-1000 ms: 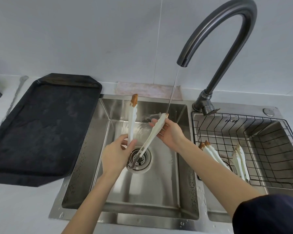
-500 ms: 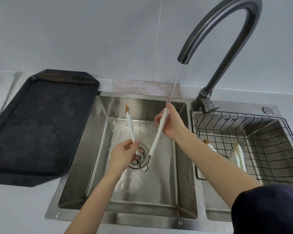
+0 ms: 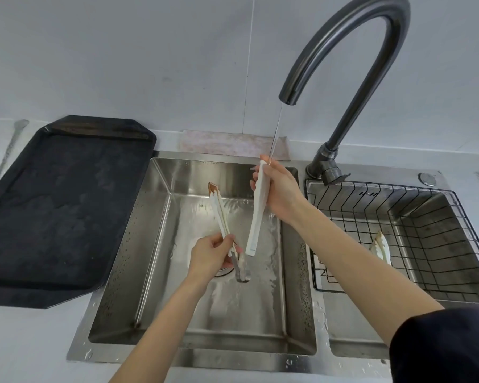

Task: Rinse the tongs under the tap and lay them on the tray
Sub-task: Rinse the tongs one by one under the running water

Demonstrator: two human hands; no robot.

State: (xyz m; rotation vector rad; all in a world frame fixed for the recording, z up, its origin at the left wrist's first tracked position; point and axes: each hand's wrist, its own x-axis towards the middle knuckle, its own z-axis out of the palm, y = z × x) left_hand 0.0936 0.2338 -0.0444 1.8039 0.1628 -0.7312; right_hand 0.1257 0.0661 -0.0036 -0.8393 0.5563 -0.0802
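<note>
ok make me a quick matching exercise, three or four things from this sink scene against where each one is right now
Things
1. tongs
2. black tray
3. wire basket
4. pink cloth

Places
a. in the right basin
b. against the wall behind the sink
c. on the counter left of the sink
d. held in both hands under the tap's stream

Pairs: 1-d, 2-c, 3-a, 4-b

Both forearms reach forward, bare. The left hand (image 3: 209,255) sits lower, its fingers (image 3: 227,240) curled in a pinch. The right hand (image 3: 281,192) is raised higher, fingers wrapped in a grip, a dark sleeve (image 3: 443,346) at the upper arm.
</note>
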